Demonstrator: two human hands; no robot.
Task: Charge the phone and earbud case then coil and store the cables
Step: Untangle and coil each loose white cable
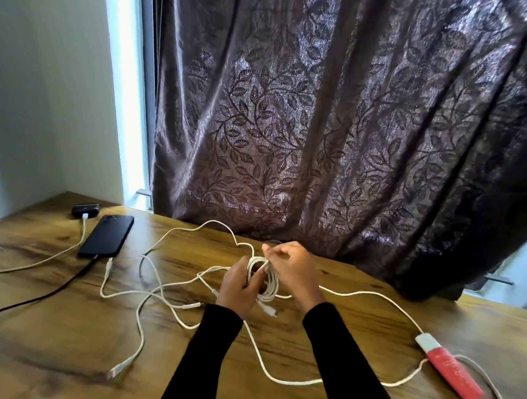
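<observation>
A black phone (106, 236) lies at the table's back left with a dark cable (34, 299) in its near end. Behind it sits a black earbud case (85, 210) with a white cable (36, 262) plugged in. At the table's middle my left hand (239, 285) grips a small coil of white cable (269, 284). My right hand (292, 270) pinches a strand of that cable just above the coil. Several loose white cables (145, 297) sprawl around both hands.
A red and white power bank (449, 368) lies at the right with short cables near it. A dark patterned curtain (337, 126) hangs behind the wooden table (46, 355). A white wall and a window strip stand at the left.
</observation>
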